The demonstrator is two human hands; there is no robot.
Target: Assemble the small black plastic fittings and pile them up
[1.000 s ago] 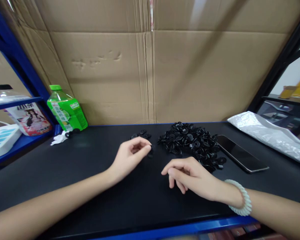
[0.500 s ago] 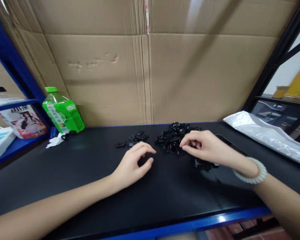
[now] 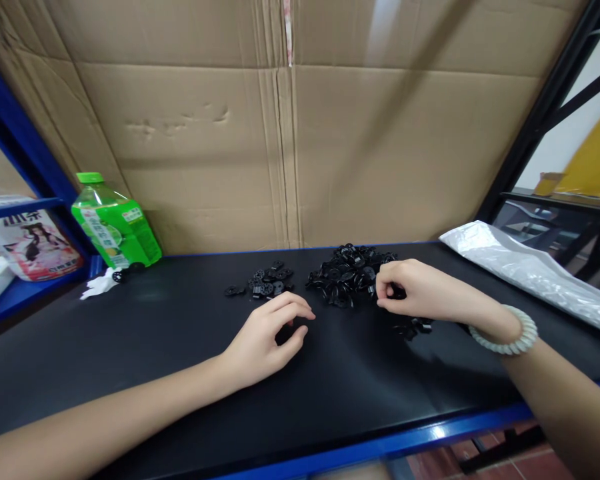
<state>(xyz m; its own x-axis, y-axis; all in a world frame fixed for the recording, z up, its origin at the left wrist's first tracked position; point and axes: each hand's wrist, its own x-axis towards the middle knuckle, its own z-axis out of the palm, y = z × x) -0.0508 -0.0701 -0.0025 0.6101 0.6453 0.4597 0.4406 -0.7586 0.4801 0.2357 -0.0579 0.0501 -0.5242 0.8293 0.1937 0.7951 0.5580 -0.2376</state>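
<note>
My left hand (image 3: 267, 341) rests low over the black tabletop, thumb and fingers apart and loosely curved, with nothing seen between them. Just beyond its knuckles lies a small group of black plastic parts (image 3: 266, 283), some round with holes. My right hand (image 3: 420, 290), a pale coiled band on its wrist, is at the right edge of a larger heap of shiny black plastic parts (image 3: 341, 275). Its fingers are curled in with thumb and fingertips together; something dark shows inside the curl, too hidden to name. Below that hand lie a few more black parts (image 3: 413, 328).
A green drink bottle (image 3: 115, 223) stands at the back left, near a crumpled white tissue (image 3: 100, 284). A silvery plastic bag (image 3: 525, 270) lies along the right side. Cardboard (image 3: 205, 160) walls off the back. The table's blue front edge (image 3: 405, 440) is close by.
The view has shifted slightly. My right hand has moved a little to the right across the heap's edge, its fingers more tightly curled. My left hand stays almost where it was.
</note>
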